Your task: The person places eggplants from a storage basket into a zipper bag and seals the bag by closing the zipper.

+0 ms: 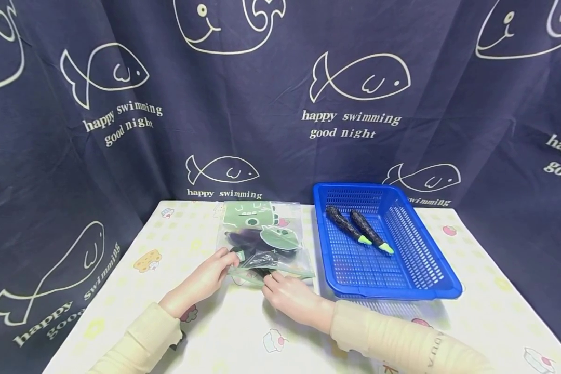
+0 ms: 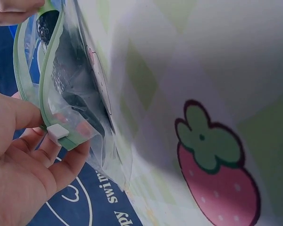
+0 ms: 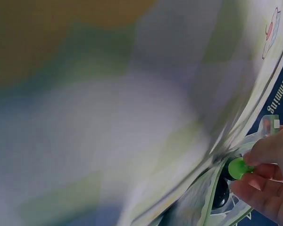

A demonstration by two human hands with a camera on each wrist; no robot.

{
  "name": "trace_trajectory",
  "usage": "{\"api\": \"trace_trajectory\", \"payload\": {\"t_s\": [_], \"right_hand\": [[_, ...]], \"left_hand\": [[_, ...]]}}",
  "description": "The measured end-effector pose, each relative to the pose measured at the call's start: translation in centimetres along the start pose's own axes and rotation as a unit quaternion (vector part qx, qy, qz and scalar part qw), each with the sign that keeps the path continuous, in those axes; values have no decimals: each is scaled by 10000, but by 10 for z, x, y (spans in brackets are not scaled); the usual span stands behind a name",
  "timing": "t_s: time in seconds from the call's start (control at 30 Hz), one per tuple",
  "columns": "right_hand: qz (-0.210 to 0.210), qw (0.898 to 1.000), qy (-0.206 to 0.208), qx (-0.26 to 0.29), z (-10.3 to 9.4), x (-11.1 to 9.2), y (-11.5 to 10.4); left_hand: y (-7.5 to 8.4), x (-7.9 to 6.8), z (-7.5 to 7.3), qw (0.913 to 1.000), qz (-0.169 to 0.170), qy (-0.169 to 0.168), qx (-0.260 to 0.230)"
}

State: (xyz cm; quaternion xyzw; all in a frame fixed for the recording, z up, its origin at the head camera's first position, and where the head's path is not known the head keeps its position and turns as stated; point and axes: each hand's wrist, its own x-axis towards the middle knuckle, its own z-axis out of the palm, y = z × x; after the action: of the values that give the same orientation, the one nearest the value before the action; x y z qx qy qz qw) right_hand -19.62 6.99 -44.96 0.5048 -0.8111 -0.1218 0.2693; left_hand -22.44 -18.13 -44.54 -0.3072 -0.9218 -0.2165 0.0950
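Fingers (image 2: 75, 162) of my left hand (image 1: 212, 267) pinch the bag (image 2: 43, 94), right hand (image 1: 292, 298) pinches (I think) the dark veggie (image 2: 46, 23) by its stem (image 3: 239, 168) between them, so if lefty slips, plastic could snag it.

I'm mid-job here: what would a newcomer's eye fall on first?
The bright blue basket at right, with two dark eggplants inside. Then the clear zip bag left of it, its corner pinched by the left grip. Behind both hangs a navy cloth with white fish outlines.
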Motion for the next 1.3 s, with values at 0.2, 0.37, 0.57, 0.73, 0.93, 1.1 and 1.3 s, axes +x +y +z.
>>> {"api": "trace_trajectory", "payload": {"t_s": [0.2,0.37,0.57,0.73,0.93,1.1,1.3], "right_hand": [[-69,9998,-91,-174,5,8,2],[-118,9997,-102,-192,7,12,4],[-225,9994,-17,-260,12,15,5],[-254,9984,-122,-483,16,18,6],[-218,9981,-235,-528,17,19,7],[-206,9982,-249,-508,14,17,6],[-169,9984,-308,-445,11,12,4]], "left_hand": [[0,1,1,10000,-36,59,32],[0,1,1,9999,-13,99,60],[1,1,0,10000,-51,32,-11],[0,1,1,10000,15,47,-13],[0,1,1,10000,64,48,-46],[0,1,1,9999,62,15,-85],[0,0,1,10000,-5,-37,-60]]}}
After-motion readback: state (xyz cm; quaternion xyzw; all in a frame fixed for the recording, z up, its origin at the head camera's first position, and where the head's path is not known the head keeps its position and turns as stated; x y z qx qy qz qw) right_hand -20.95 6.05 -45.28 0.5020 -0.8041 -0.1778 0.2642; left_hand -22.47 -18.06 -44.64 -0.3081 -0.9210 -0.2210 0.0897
